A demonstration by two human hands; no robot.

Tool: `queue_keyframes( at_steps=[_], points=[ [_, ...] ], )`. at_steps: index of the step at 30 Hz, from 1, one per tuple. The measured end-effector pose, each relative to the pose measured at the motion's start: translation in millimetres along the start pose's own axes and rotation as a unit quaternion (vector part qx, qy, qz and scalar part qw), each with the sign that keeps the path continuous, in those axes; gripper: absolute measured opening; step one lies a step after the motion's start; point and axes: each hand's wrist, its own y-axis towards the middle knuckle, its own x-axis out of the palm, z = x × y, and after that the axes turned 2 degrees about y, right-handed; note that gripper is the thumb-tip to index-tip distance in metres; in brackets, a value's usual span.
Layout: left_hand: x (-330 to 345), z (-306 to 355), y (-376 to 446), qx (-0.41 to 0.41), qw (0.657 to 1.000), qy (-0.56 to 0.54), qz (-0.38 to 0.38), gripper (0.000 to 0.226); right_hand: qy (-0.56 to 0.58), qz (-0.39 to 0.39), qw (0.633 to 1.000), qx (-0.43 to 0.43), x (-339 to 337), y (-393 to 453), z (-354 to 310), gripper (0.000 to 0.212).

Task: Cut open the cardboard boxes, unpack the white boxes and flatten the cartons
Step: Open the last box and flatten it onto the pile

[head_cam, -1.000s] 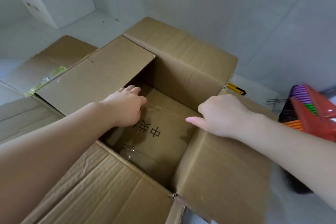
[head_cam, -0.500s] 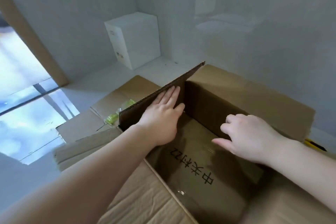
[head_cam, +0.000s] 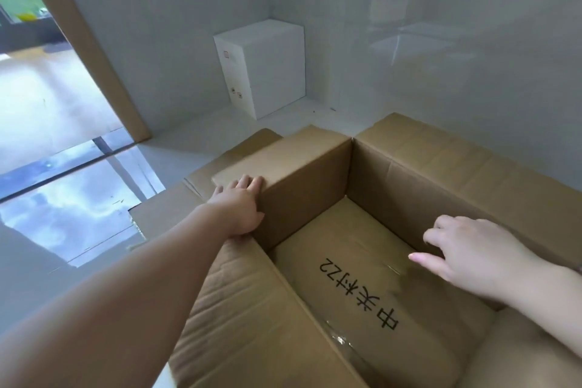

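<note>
You have one open cardboard carton (head_cam: 393, 230) in front of you, nothing inside it but black handwriting on the taped floor. Your left hand (head_cam: 241, 208) lies flat on the far-left flap (head_cam: 277, 161), fingers straight, pressing it outward over the rim — nothing gripped. Your right hand (head_cam: 472, 252) hovers over the carton's right side with fingers loosely curled and thumb extended (it holds nothing). Two white boxes (head_cam: 264, 72) stand stacked in the corner against the wall, well apart from the carton. Flattened cardboard (head_cam: 170, 217) lies on the floor beyond your left hand.
</note>
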Motion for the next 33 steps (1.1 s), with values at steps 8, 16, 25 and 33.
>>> queue_keyframes(
  at_steps=[8,16,25,33],
  points=[
    [-19,38,-27,0.084,0.994,0.024,0.058,0.077,0.015,-0.009,0.997,0.078,0,-11,45,0.059],
    [-34,181,-152,0.447,0.893,0.043,-0.011,0.085,0.013,-0.015,0.979,0.201,-5,-33,118,0.058],
    [-6,220,-215,0.481,0.867,0.120,-0.054,0.118,0.069,-0.086,0.944,0.311,-3,-51,152,0.082],
    [-1,225,-208,0.428,0.892,0.142,0.007,0.101,0.191,-0.090,0.897,0.388,-5,-40,147,0.102]
  ],
)
